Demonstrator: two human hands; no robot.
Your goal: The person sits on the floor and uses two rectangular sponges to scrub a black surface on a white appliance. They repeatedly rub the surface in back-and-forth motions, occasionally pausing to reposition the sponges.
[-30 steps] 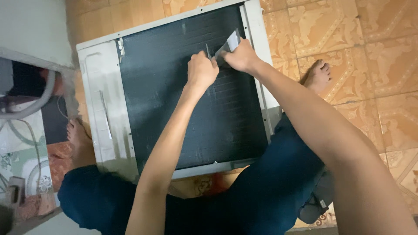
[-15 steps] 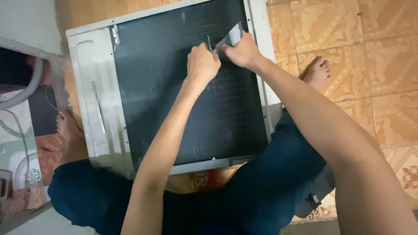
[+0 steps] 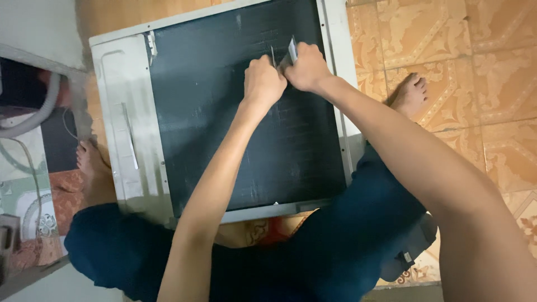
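A white metal unit [image 3: 120,162] with a large dark finned panel [image 3: 224,112] lies flat on the floor between my legs. Both hands rest on the upper part of the panel, side by side. My right hand [image 3: 306,68] grips a small flat grey tool [image 3: 291,51], its tip pressed to the fins. My left hand [image 3: 263,83] is closed into a fist right beside it, with a thin metal piece [image 3: 272,56] poking out above the knuckles; what that piece is I cannot make out.
Orange patterned floor tiles [image 3: 475,67] spread to the right. My bare feet sit at either side of the unit [image 3: 409,94] [image 3: 92,168]. A grey hose [image 3: 33,114] and cables lie at the left, by a wall edge.
Both hands and the tool stay together at the same spot on the finned panel. The camera has shifted slightly, so the unit sits a little differently in view.
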